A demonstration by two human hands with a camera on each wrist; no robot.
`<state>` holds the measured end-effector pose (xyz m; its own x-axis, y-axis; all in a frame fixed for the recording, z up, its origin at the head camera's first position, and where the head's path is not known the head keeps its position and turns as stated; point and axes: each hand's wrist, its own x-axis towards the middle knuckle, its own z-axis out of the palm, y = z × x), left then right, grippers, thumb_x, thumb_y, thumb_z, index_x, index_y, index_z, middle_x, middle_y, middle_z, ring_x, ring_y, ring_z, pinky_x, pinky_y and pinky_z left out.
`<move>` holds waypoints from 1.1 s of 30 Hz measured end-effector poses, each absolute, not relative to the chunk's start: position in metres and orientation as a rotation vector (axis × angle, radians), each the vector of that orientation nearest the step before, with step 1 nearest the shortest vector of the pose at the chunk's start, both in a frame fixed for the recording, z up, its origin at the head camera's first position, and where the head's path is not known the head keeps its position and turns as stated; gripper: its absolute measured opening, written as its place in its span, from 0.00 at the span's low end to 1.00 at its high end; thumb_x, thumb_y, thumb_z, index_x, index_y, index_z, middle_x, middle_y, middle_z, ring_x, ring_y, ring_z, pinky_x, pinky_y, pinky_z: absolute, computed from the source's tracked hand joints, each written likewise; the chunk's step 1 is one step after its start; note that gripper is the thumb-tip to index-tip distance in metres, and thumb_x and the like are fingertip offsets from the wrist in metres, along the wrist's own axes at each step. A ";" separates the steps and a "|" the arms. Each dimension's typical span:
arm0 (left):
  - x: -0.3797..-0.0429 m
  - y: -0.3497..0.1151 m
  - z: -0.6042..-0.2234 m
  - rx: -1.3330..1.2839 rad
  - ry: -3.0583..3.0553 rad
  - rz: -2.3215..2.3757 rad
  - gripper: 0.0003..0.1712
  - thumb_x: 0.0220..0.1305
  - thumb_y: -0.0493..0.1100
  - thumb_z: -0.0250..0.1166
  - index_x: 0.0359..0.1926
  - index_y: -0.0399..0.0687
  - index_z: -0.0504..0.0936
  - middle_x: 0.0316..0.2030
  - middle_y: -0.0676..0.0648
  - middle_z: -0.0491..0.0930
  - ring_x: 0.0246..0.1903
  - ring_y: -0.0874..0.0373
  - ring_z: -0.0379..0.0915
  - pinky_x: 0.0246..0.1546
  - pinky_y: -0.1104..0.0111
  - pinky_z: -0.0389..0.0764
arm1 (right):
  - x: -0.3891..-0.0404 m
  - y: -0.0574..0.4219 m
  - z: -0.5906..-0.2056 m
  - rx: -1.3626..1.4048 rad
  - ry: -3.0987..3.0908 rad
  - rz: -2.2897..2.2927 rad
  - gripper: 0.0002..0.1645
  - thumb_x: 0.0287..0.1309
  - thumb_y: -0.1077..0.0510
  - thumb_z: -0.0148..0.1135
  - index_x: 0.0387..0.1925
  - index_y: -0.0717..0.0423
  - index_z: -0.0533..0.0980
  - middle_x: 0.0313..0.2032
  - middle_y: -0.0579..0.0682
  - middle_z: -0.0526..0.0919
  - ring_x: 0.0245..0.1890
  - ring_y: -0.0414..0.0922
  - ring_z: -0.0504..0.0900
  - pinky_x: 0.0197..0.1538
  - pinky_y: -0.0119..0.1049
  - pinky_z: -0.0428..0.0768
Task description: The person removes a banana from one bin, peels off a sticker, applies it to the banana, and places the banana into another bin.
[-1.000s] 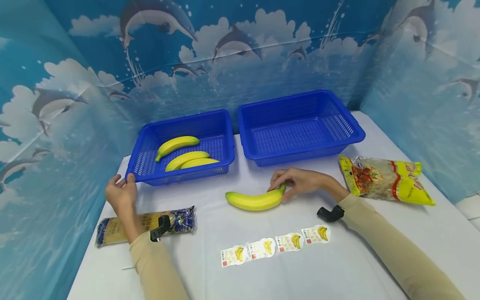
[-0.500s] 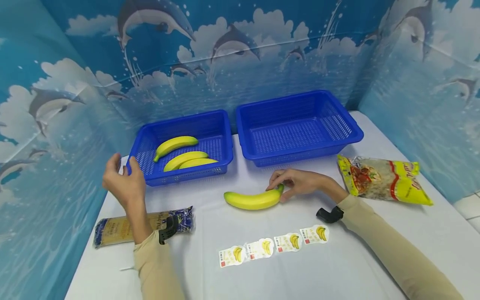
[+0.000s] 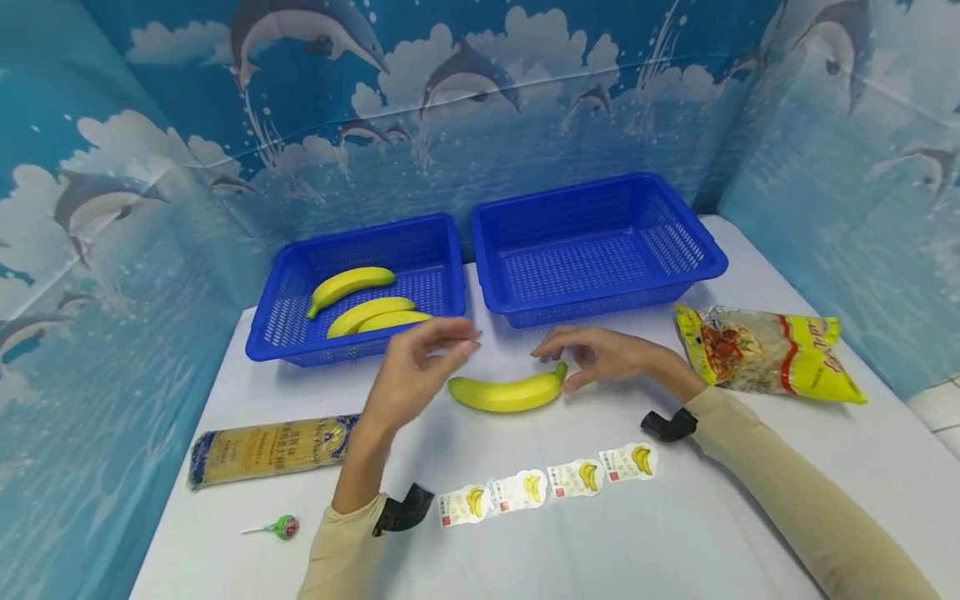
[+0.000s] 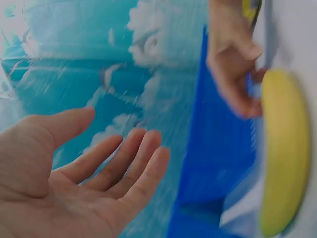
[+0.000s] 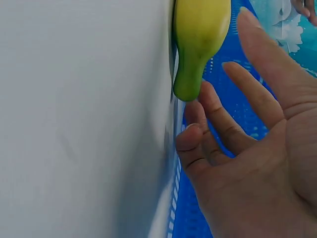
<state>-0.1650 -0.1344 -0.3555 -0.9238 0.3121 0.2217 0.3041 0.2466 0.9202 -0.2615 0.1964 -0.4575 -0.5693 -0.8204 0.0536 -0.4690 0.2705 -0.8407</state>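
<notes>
far left: basket (image 3: 262, 335), three bananas (image 3: 369, 314) in it | far right: second basket (image 3: 600, 297) | nearer: loose banana (image 3: 507, 394) | near: stickers (image 3: 519, 492) | left: packet (image 3: 273, 450), lollipop (image 3: 286, 527) | right: bag (image 3: 768, 352)

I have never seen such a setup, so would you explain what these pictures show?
There is no machine, only a person's bare left hand and right hand. The wide view is taken from the head, the close views from each wrist. On the white tablecloth lie a banana, four banana labels, a noodle packet, a lollipop and a yellow food bag; behind are two blue baskets, the left holding three bananas. Neither hand grips anything: the right fingers curve near the banana's stem, perhaps touching it.
</notes>
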 end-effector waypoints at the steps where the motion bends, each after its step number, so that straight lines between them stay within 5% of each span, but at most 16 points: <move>1: -0.163 -0.129 -0.360 0.646 2.402 1.794 0.18 0.77 0.34 0.66 0.64 0.33 0.82 0.57 0.36 0.86 0.57 0.47 0.85 0.58 0.64 0.86 | -0.261 0.198 -0.457 -1.156 2.174 -1.220 0.37 0.60 0.60 0.81 0.69 0.63 0.78 0.62 0.60 0.82 0.51 0.58 0.76 0.42 0.36 0.79; 6: -0.152 -0.105 -0.380 0.741 2.174 1.646 0.18 0.77 0.35 0.66 0.64 0.33 0.82 0.56 0.35 0.87 0.53 0.51 0.87 0.57 0.64 0.87 | -0.256 0.205 -0.456 -1.108 2.238 -1.244 0.40 0.58 0.63 0.82 0.70 0.64 0.76 0.63 0.61 0.81 0.55 0.60 0.76 0.45 0.38 0.82; 14: -0.135 -0.067 -0.409 0.816 2.153 1.350 0.19 0.76 0.41 0.69 0.63 0.38 0.85 0.56 0.43 0.88 0.50 0.67 0.84 0.52 0.73 0.85 | -0.242 0.220 -0.456 -1.110 2.200 -1.420 0.41 0.54 0.66 0.84 0.63 0.71 0.69 0.52 0.66 0.78 0.49 0.60 0.78 0.39 0.37 0.81; 21: -0.122 -0.043 -0.436 0.848 2.371 1.189 0.22 0.67 0.40 0.78 0.59 0.39 0.86 0.51 0.47 0.88 0.48 0.64 0.83 0.47 0.77 0.83 | -0.235 0.229 -0.459 -1.061 2.170 -1.421 0.30 0.54 0.65 0.83 0.52 0.66 0.72 0.41 0.64 0.80 0.37 0.57 0.76 0.35 0.40 0.75; 33: -0.100 -0.021 -0.453 0.793 2.773 0.811 0.34 0.56 0.47 0.86 0.62 0.46 0.85 0.48 0.53 0.75 0.49 0.61 0.68 0.51 0.72 0.78 | -0.230 0.231 -0.461 -1.019 2.141 -1.366 0.29 0.56 0.63 0.83 0.50 0.65 0.72 0.37 0.61 0.80 0.34 0.56 0.77 0.36 0.41 0.72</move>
<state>-0.1002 -0.0209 -0.4532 -0.8502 0.5263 0.0087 0.4480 0.7149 0.5369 -0.2297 0.2311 -0.4614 -0.6529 -0.7559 0.0483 -0.3622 0.2555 -0.8964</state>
